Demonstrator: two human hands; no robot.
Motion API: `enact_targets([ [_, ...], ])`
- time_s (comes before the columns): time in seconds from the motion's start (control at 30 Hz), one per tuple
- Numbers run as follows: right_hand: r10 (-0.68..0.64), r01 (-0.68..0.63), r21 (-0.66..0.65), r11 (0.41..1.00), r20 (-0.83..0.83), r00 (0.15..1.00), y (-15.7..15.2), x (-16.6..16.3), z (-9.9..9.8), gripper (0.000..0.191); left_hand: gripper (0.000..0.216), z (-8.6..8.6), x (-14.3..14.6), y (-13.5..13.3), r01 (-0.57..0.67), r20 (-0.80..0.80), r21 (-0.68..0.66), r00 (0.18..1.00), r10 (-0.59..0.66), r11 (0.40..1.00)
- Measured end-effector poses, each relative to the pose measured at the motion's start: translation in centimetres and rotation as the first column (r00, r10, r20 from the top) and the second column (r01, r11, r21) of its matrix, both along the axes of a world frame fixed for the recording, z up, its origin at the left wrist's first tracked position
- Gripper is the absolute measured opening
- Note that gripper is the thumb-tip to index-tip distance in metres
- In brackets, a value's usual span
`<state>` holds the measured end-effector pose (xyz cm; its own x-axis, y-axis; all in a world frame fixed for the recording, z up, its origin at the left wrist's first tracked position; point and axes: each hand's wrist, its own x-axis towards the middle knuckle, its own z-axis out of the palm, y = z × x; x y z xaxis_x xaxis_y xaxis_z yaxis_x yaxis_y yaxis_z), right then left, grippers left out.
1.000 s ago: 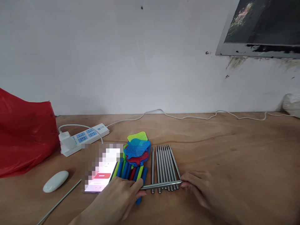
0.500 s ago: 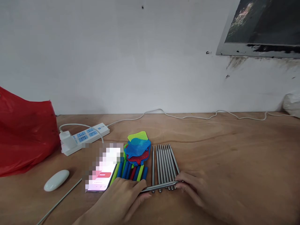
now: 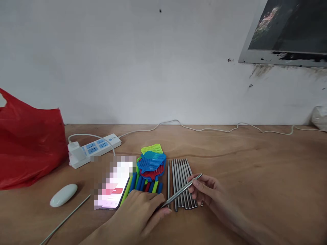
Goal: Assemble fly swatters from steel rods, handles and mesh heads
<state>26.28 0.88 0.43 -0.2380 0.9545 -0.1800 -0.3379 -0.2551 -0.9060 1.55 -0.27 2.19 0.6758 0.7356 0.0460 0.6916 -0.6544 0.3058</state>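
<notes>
Between the grips, left hand [image 3: 143, 217] and right hand [image 3: 209, 194] pinch a thin silver metal rod [image 3: 182, 190], its right end newly lifted.

Soft, even indoor light, moderately bright. Faint shadows sit beside things on the wooden table [image 3: 255, 153]. The phone screen [image 3: 113, 190] glows brightly and is partly pixelated. Wide-angle distortion stretches the picture's edges.

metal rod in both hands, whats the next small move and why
Probably swing the metal rod round until it runs parallel to the row of rods, then lower it alongside. The left hand holds its near end and the right hand its far end, so it slants across the row, whose rods lie side by side on the table.
</notes>
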Motion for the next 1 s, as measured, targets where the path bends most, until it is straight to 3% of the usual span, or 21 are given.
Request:
enact_targets([
  [0.13,-0.171,0.169,-0.047,0.985,-0.066,0.983,0.6,-0.3,1.0,0.042,0.026,-0.6,-0.5,0.4,0.008,0.082,0.080,0.997,-0.014,0.997],
  [0.37,-0.422,0.419,-0.053,0.907,-0.089,0.902,2.8,-0.4,1.3,0.047,0.023,-2.7,-0.1,0.8,-0.125,-0.054,0.277,0.988,0.145,0.953],
  [0.53,-0.408,0.402,-0.081,0.912,-0.077,0.910,2.7,-0.2,0.1,0.047,0.021,-3.6,0.5,0.5,-0.152,-0.053,0.288,0.983,0.175,0.945],
  [0.67,-0.391,0.383,-0.090,0.919,-0.089,0.916,2.8,0.1,-0.1,0.045,0.018,-3.2,0.5,0.1,-0.181,0.034,0.303,0.983,0.180,0.936],
  [0.83,-0.415,0.413,-0.036,0.910,-0.089,0.906,3.1,0.2,0.2,0.046,0.017,-2.6,-0.1,-0.1,-0.140,0.256,0.276,0.964,0.068,0.951],
  [1.0,-0.417,0.418,-0.011,0.908,-0.097,0.904,2.9,0.0,0.2,0.047,0.016,-3.1,-0.4,-0.1,-0.089,0.329,0.254,0.944,0.001,0.963],
])
